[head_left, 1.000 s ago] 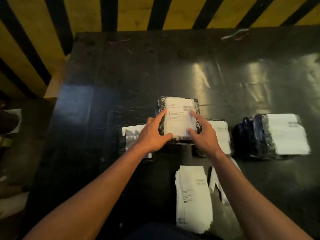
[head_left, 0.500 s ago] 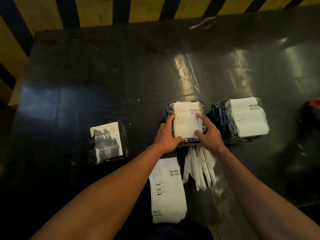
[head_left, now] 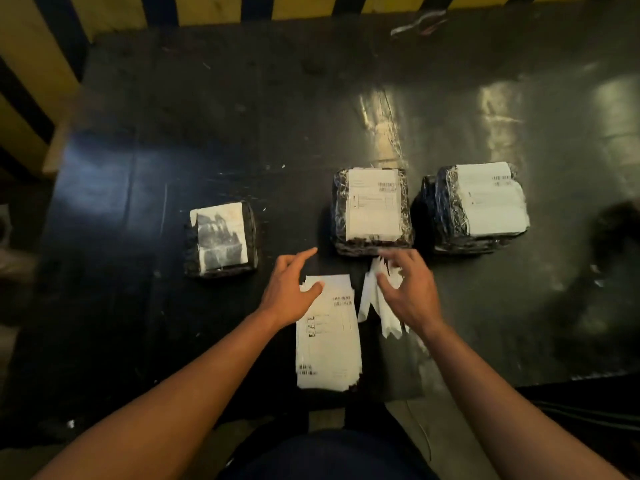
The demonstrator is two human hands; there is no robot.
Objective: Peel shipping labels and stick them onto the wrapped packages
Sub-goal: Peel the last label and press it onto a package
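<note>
Three black wrapped packages lie on the dark table. The middle package (head_left: 372, 211) carries a white shipping label on top. The right package (head_left: 479, 206) is a labelled stack. The left package (head_left: 221, 239) shows a smudged white panel. A stack of shipping labels (head_left: 327, 337) lies near the front edge. My left hand (head_left: 289, 292) hovers with relaxed fingers over the stack's upper left corner and holds nothing. My right hand (head_left: 408, 289) hovers with spread fingers over a heap of peeled backing strips (head_left: 377, 299), just in front of the middle package.
The table (head_left: 242, 116) is black and glossy, with its front edge near my body. A yellow and black striped wall (head_left: 221, 8) runs behind and to the left. A small scrap (head_left: 417, 26) lies at the table's far edge.
Both hands have let go of the middle package and drawn back toward me. The package now lies beside the right stack. The camera view has shifted.
</note>
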